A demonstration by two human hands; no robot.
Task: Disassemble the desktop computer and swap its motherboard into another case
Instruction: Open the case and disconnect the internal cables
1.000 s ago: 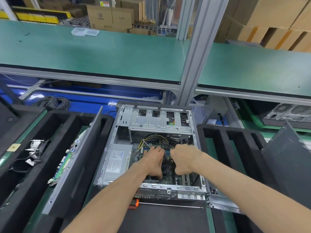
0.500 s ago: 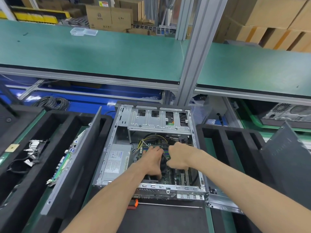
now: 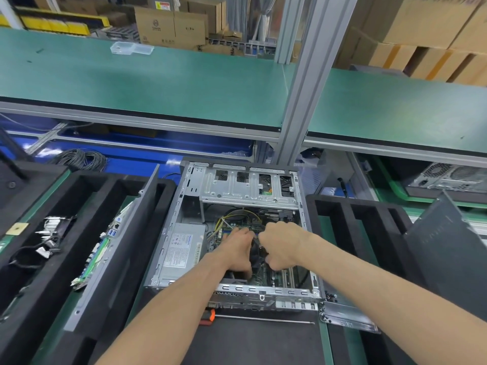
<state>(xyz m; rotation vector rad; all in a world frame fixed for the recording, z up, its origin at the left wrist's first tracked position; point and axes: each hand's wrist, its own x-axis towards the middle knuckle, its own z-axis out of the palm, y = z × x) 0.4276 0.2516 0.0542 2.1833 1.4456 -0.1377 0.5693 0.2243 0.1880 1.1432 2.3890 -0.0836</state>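
While the open computer case [image 3: 237,233] lay on its side at the middle of the workbench's near edge, both hands were down inside it over the motherboard [image 3: 238,227], which sat in the right half of the case floor. The left hand [image 3: 237,252] rested palm-down on the dark cooler [image 3: 255,255], its fingers spread loosely and reaching toward the near wall. The right hand [image 3: 283,246] was curled into a fist just beside it, fingers tucked under; what they pinched, if anything, could not be told. Yellow and black wires [image 3: 232,216] looped above the board, and the grey power supply [image 3: 183,250] filled the case's left side. A metal drive cage [image 3: 247,185] spanned the far end. Just outside the near wall a screwdriver [image 3: 253,320] with an orange-and-black handle lay on the black mat [image 3: 250,343]. Black foam trays flanked the case: the left one [image 3: 87,206] held another board [image 3: 98,252] on edge and a bundle of cables [image 3: 50,233]; the right one [image 3: 369,222] stood beside a grey side panel [image 3: 448,248].
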